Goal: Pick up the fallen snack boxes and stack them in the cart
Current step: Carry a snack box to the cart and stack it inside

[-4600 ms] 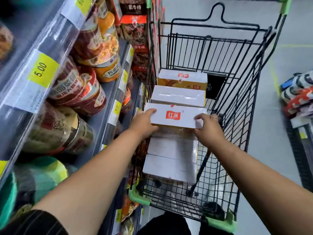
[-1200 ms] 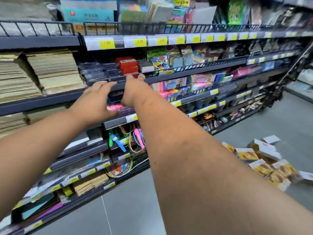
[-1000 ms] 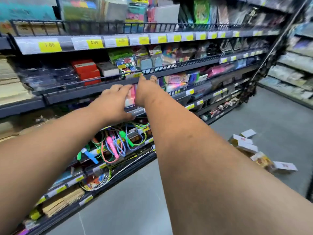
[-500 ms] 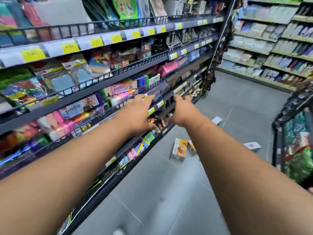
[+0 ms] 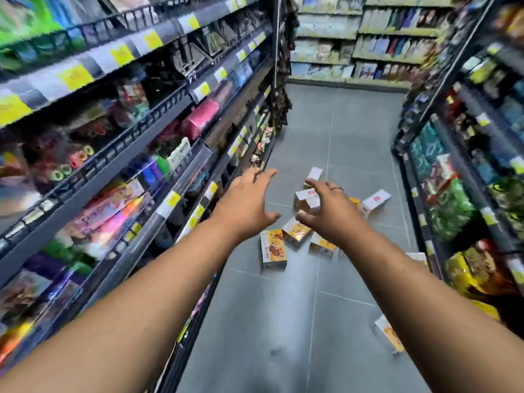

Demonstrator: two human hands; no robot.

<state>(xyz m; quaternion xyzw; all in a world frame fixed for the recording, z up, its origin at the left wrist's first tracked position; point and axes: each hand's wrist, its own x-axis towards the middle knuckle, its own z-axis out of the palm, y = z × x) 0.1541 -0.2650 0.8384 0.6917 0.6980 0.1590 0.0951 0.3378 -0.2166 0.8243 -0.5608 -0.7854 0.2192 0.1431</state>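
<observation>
Both arms reach forward down the aisle, with the left hand (image 5: 246, 205) and the right hand (image 5: 333, 215) held empty in the air above the scatter. Their fingers (image 5: 268, 173) are spread apart and lightly bent, clamped on nothing. The orange-and-white cardboard snack boxes (image 5: 273, 249) lie strewn on the grey tiled floor (image 5: 283, 321) further along, in the middle of the aisle. Some lie flat and some are tipped against each other. A lone box (image 5: 390, 334) lies nearer, on the right. The cart is out of view. The step in hand looks like the reach for the next box. It likely goes best by crouching close and taking the nearest free-lying box by its long sides with both hands. The leaning ones are better left until nothing rests on them, so that none slides or gets crushed.
</observation>
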